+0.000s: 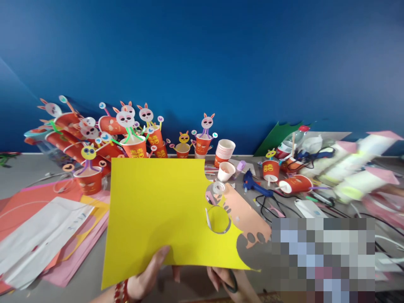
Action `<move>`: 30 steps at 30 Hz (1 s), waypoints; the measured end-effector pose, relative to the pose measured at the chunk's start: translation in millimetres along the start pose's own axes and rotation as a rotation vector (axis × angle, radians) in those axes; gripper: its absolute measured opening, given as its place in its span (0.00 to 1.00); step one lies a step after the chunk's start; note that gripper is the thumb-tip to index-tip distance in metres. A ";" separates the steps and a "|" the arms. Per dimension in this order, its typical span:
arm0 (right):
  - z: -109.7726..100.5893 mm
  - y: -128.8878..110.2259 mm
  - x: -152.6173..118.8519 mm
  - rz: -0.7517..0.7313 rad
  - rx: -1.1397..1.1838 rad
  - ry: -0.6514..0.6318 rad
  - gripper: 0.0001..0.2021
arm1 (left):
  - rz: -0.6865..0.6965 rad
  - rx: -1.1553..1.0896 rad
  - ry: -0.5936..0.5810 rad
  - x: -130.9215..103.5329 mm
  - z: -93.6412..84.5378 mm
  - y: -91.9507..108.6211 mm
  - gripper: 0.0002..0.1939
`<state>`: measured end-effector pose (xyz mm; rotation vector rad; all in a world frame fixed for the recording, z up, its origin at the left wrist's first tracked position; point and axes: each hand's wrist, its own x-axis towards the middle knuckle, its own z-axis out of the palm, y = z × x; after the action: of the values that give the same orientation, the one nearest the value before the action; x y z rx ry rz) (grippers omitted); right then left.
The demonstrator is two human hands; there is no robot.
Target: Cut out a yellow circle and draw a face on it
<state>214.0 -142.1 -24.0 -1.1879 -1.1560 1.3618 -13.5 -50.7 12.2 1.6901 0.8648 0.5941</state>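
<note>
A large yellow sheet (154, 206) is held up over the grey table, with round cut-outs along its right edge. My left hand (147, 275) grips its lower edge, thumb on the front face and fingers behind. Beneath the sheet's lower right, my right hand (225, 277) is closed around the dark handle of scissors (232, 281). A scissor blade shows at a curved cut that outlines a nearly complete circle (219, 218) in the sheet. Most of the scissors is hidden behind the paper.
Red cups (90, 181) with rabbit figures stand along the back left and centre. White stacked cups (225, 149), a blue glue gun (255, 184), cables and a bottle (292, 141) lie or stand rightward. Coloured papers (23, 202) cover the left. An orange cut sheet (248, 208) lies behind the yellow one.
</note>
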 end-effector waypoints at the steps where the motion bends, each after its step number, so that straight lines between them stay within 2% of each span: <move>1: 0.7 -3.7 0.8 -0.008 0.003 0.003 0.30 | -0.003 -0.001 0.003 0.4 0.2 -0.4 0.38; 8: 11.7 -29.3 9.6 0.007 0.050 0.052 0.31 | -0.012 -0.038 0.030 -0.1 1.6 -3.1 0.38; 12: 13.4 -24.4 12.1 -0.022 0.067 0.082 0.30 | -0.019 -0.007 0.012 -0.5 0.6 -0.3 0.39; 17: 12.8 -16.7 12.7 -0.092 0.107 0.074 0.35 | -0.013 -0.041 0.040 -0.3 3.1 0.2 0.39; 20: 13.4 -16.3 11.9 -0.084 0.111 0.096 0.35 | -0.003 -0.036 0.030 -1.1 3.8 -2.5 0.39; 26: 13.5 -13.5 12.3 -0.064 0.086 0.141 0.30 | -0.078 0.012 -0.036 -3.4 3.7 -10.1 0.40; 30: 14.3 -18.1 12.8 -0.032 0.149 0.165 0.25 | -0.097 0.062 -0.032 -4.9 3.7 -2.1 0.38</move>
<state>200.2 -128.6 -6.1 -1.1467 -0.9374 1.2768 -14.2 -56.5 9.3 1.6985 0.9443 0.4777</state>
